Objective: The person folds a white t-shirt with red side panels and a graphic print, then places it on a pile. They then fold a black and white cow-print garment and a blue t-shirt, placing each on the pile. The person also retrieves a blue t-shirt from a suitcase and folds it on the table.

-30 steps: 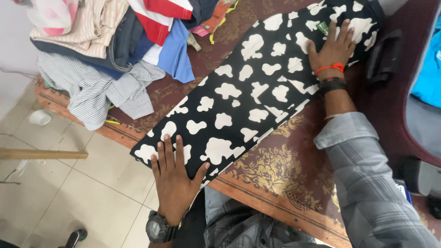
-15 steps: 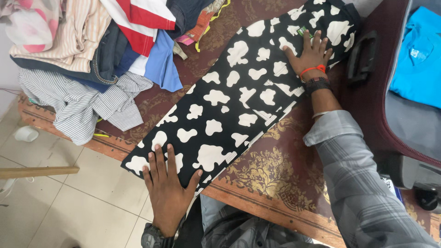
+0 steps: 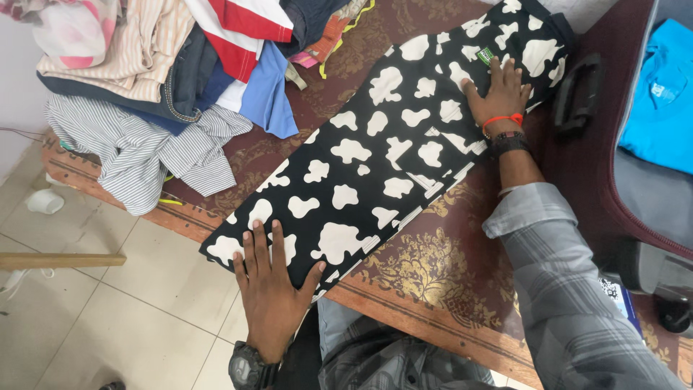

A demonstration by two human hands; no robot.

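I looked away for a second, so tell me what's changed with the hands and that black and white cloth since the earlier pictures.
Very little. The right hand slid slightly down the black and white cloth from its far end, staying flat. The left hand still presses the near end at the table edge. Nothing was gripped or released; the clothes pile is unchanged.

Black garment (image 3: 382,155) with white blotches, flat, folded lengthwise, diagonal across table

A dark brown table (image 3: 426,267) with gold flower patterns and a wooden edge carries the things. A long black cloth (image 3: 382,159) with white patches lies across it, near left to far right. A pile of clothes (image 3: 166,79) sits far left, a maroon suitcase (image 3: 599,166) at right.
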